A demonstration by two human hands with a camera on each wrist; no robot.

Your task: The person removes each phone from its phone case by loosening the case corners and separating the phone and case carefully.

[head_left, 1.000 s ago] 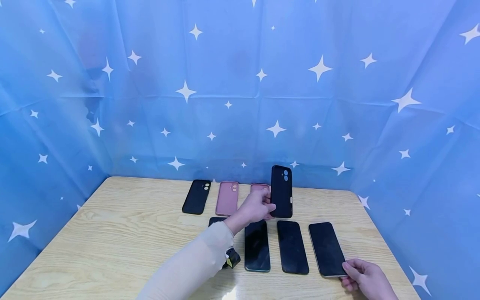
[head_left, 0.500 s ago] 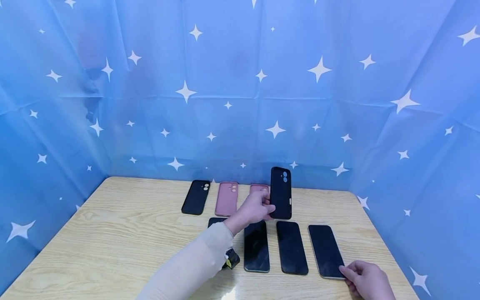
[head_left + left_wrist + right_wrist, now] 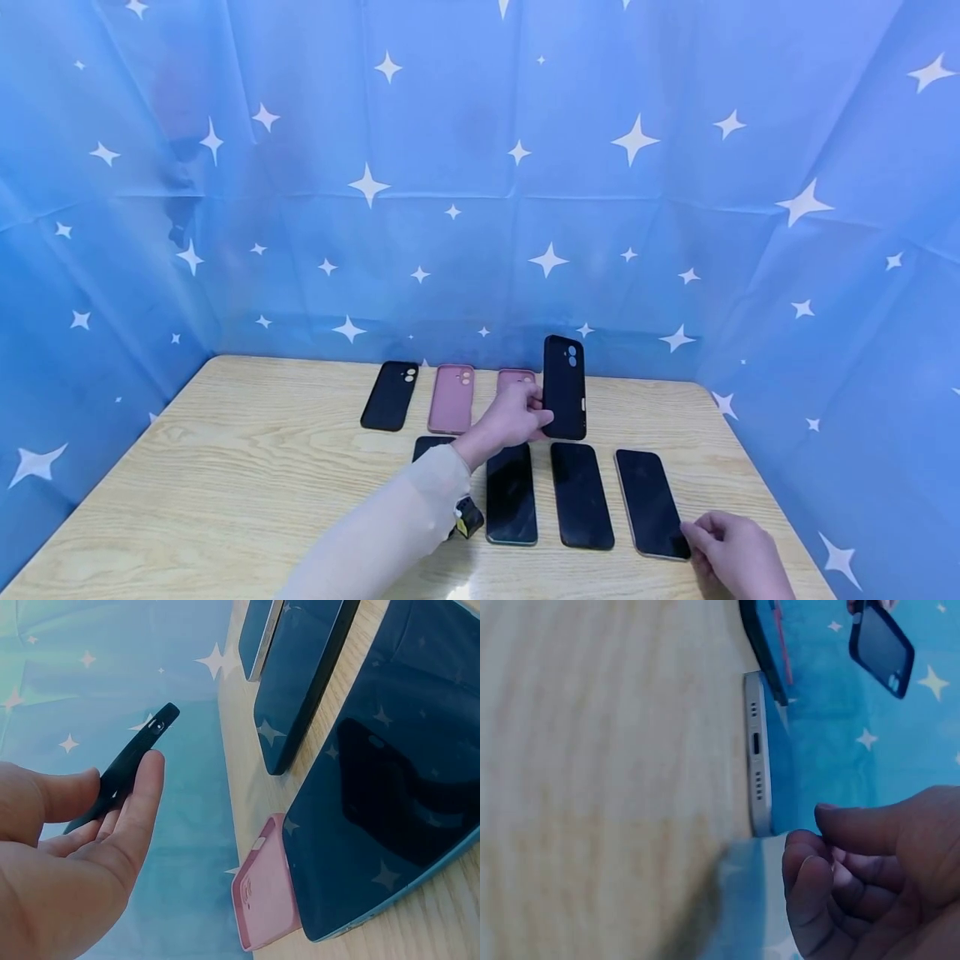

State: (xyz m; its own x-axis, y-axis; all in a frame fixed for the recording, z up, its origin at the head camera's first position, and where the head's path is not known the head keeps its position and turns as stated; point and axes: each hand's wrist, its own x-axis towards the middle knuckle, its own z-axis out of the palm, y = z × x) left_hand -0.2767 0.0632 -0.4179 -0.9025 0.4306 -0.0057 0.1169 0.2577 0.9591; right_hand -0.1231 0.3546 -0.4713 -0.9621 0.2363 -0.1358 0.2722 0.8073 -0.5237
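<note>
My left hand (image 3: pixel 513 412) pinches a black phone case (image 3: pixel 565 387) near its lower left edge and holds it up, camera cutouts at the top. The left wrist view shows thumb and fingers (image 3: pixel 142 802) on either side of the case. By the lower right corner of the rightmost phone (image 3: pixel 651 504) is my right hand (image 3: pixel 738 550), fingers loosely bent and holding nothing. Its thumb tip is close to that corner; I cannot tell whether they touch. This phone lies screen up, its silver bottom edge with a charging port plain in the right wrist view.
Left of it lie a dark phone (image 3: pixel 582 496), another phone (image 3: pixel 512 496) and one mostly hidden by my left arm. Behind are a black case (image 3: pixel 389 396), a pink case (image 3: pixel 452 398) and a second pink case (image 3: pixel 517 377), partly covered. A starry blue curtain (image 3: pixel 450 167) surrounds the wooden table (image 3: pixel 187 483).
The rightmost phone has shifted slightly toward me, and my right thumb has come off its corner. My left hand keeps the black case raised at about the same place.
</note>
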